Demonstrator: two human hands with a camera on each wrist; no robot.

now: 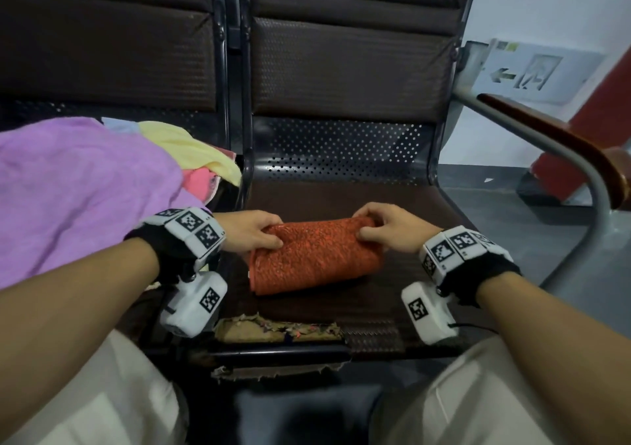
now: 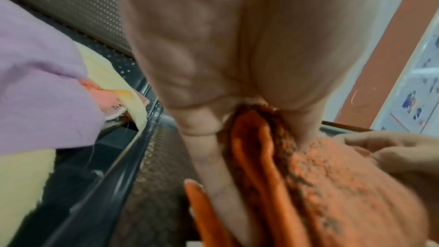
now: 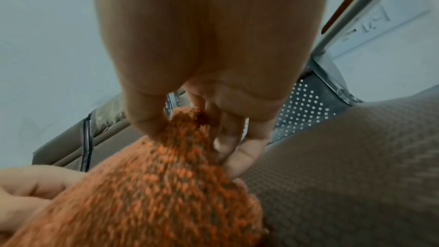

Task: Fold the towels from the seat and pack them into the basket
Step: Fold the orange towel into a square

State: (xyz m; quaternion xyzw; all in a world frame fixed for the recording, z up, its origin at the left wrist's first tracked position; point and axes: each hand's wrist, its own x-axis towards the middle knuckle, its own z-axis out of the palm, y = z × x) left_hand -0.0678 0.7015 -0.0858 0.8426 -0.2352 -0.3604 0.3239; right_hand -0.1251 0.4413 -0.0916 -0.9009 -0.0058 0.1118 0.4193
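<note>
An orange knitted towel [image 1: 314,257] lies folded over on the brown seat cushion [image 1: 420,205] in front of me. My left hand [image 1: 254,234] pinches its far left corner, thumb on top and fingers beneath the layers [image 2: 256,147]. My right hand [image 1: 386,224] pinches the far right corner [image 3: 187,125] between thumb and fingers. The fold runs along the far edge, lifted slightly off the cushion. A pile of towels, purple [image 1: 75,199], yellow [image 1: 191,147] and pink [image 1: 199,180], lies on the seat to my left. No basket shows in any view.
The seat's backrest [image 1: 345,65] rises behind the towel. A metal armrest with a wooden top [image 1: 560,144] curves along the right side. The cushion's front edge [image 1: 276,332] is torn. My legs in light trousers [image 1: 102,393] flank the seat front.
</note>
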